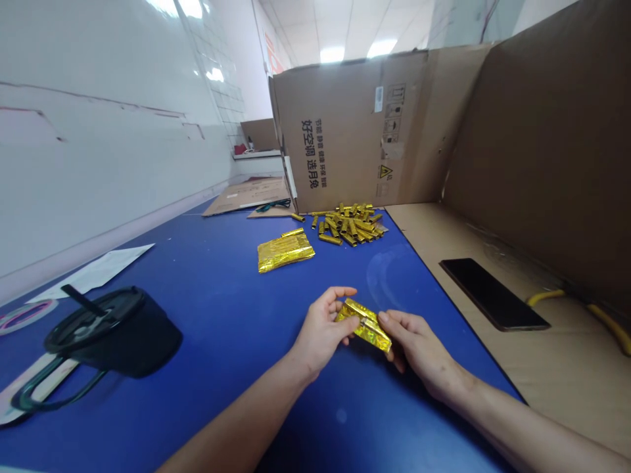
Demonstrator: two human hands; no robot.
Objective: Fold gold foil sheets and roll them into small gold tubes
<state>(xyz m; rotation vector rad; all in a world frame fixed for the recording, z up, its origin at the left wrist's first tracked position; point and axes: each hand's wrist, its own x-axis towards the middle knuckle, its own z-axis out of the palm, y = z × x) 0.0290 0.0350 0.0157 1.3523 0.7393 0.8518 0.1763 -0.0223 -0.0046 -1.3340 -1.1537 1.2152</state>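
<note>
Between my hands is a piece of shiny gold foil (375, 336), partly folded, held a little above the blue table. My left hand (320, 328) pinches its left side, thumb on top and index finger stretched past it. My right hand (419, 345) grips the right end between thumb and fingers. Beyond them lies a flat stack of gold foil sheets (286, 253), with a small gold roll (292, 232) at its far edge. Farther back is a heap of gold foil tubes (352, 226), several of them loose at its left.
A black lidded mug (131, 335) stands at the left near white paper (98, 272) and a tape roll (27, 315). Large cardboard walls (355, 138) close off the back and right. A dark phone (493, 292) lies on cardboard at the right, beside a yellow cable (545, 297).
</note>
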